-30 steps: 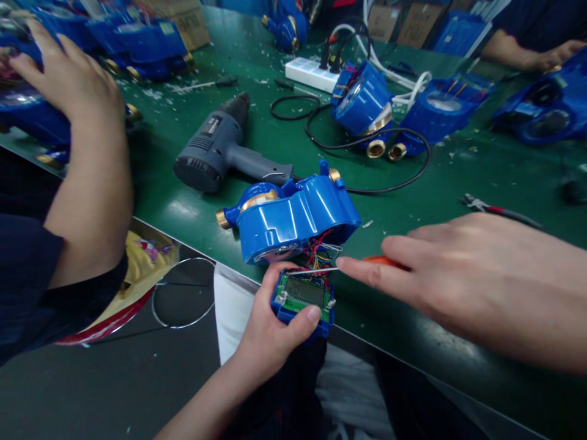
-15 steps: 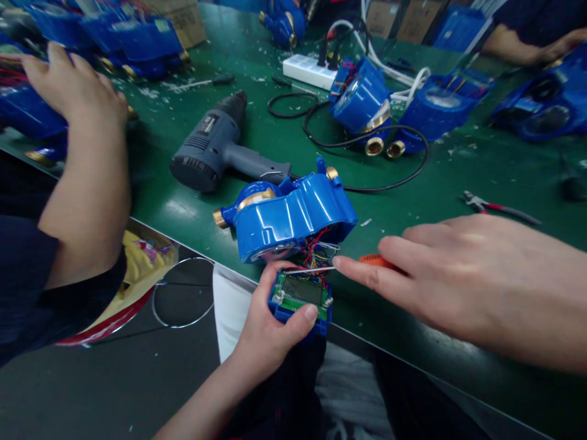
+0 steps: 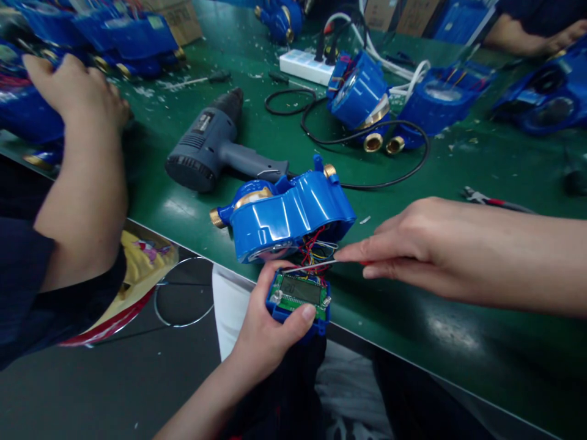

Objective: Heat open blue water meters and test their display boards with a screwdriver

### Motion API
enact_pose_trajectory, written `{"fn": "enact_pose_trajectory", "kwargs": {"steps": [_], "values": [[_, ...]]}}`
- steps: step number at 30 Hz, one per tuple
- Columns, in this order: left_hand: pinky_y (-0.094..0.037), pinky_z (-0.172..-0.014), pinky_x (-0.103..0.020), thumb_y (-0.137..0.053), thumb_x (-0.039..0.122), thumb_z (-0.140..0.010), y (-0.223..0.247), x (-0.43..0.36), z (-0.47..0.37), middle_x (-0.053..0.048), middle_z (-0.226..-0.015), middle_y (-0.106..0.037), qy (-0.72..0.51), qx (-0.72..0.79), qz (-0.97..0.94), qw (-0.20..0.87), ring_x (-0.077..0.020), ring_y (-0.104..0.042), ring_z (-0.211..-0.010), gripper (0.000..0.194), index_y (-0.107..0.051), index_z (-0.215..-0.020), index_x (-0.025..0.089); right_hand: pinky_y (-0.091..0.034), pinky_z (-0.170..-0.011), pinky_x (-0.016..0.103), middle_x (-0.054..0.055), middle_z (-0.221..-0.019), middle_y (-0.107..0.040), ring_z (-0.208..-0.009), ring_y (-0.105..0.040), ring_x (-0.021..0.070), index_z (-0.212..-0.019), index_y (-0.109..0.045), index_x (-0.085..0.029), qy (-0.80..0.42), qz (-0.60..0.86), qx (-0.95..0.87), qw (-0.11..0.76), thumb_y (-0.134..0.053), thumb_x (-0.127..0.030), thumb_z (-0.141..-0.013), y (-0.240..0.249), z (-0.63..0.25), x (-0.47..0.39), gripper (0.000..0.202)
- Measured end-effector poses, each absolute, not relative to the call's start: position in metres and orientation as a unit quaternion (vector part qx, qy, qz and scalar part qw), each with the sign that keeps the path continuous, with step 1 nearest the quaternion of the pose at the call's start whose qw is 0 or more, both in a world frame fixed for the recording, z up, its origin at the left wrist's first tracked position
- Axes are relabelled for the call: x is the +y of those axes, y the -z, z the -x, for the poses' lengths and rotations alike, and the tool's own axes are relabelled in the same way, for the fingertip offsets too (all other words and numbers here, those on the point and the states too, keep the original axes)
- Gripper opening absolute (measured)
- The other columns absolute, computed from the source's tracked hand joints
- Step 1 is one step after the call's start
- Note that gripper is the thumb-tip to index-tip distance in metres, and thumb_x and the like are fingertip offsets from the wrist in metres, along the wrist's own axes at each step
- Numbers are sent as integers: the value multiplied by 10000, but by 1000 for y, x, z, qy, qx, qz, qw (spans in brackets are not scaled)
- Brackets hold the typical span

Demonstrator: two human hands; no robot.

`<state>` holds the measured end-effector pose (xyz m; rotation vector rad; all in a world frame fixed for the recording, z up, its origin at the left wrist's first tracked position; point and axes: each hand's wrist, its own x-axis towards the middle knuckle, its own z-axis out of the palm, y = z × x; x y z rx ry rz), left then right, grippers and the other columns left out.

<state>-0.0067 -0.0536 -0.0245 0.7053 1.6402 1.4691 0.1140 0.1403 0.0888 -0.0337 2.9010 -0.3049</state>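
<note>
My left hand (image 3: 270, 324) grips a small blue case with a green circuit board and grey display (image 3: 300, 289), thumb on its lower right edge. My right hand (image 3: 408, 250) is closed round a screwdriver, its handle mostly hidden by the fingers. The thin metal shaft (image 3: 314, 266) lies across the top edge of the board, its tip near the upper left corner. Red, yellow and dark wires (image 3: 316, 247) run from the case into a blue meter housing (image 3: 288, 214) with brass ends, which rests on the green table just above.
A grey heat gun (image 3: 206, 143) lies behind the housing, its black cable curling right. Beyond are a white power strip (image 3: 306, 66) and two blue meters (image 3: 360, 95). Pliers (image 3: 493, 200) lie at right. Another person's arm (image 3: 85, 159) reaches across the left side, near more meters.
My right hand has turned and shifted slightly up, hiding more of the orange handle, and the shaft is tilted more. My left hand still holds the case. The other person's hand has moved slightly.
</note>
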Motion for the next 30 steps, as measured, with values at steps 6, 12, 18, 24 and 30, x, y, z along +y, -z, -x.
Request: {"fn": "enact_pose_trajectory", "kwargs": {"steps": [6,12,18,24,30], "values": [[-526,-747,-244,-746,383,-684,24,-54,7,2,-919,-673,-585,645,-275,407,-158,-646,-808,461,-518,-1043,207,-145,-482,267,7,-616,-512,-468,-427,125,-1169,-655,-173,-169,156,973,-24,-522,-91,-854,-87,-130,134,352],[-517,-762,-230,-740,394,-726,26,-57,8,10,-952,-665,-570,647,-292,415,-148,-640,-835,464,-502,-1084,221,-129,-459,264,-15,-614,-517,-429,-438,133,-1241,-632,-206,-105,127,986,15,-580,-78,-809,-81,-130,139,453],[-521,-753,-238,-738,405,-723,28,-57,8,3,-940,-671,-571,650,-292,407,-158,-649,-830,453,-508,-1065,217,-226,-467,216,-26,-659,-602,-498,-527,81,-1128,-681,-251,110,35,987,109,-582,-150,-893,-78,-124,146,274],[-524,-735,-232,-741,383,-703,25,-54,6,8,-920,-673,-581,645,-284,408,-150,-646,-801,440,-521,-1046,215,-187,-479,271,8,-639,-512,-492,-434,128,-1246,-619,-167,-153,147,977,-11,-494,-80,-874,-79,-135,135,403],[-521,-753,-226,-744,389,-707,25,-56,7,11,-942,-663,-578,645,-282,413,-144,-643,-821,455,-516,-1059,214,-139,-472,274,15,-622,-537,-458,-415,125,-1177,-667,-180,-162,169,972,-15,-532,-101,-860,-85,-129,140,353]]}}
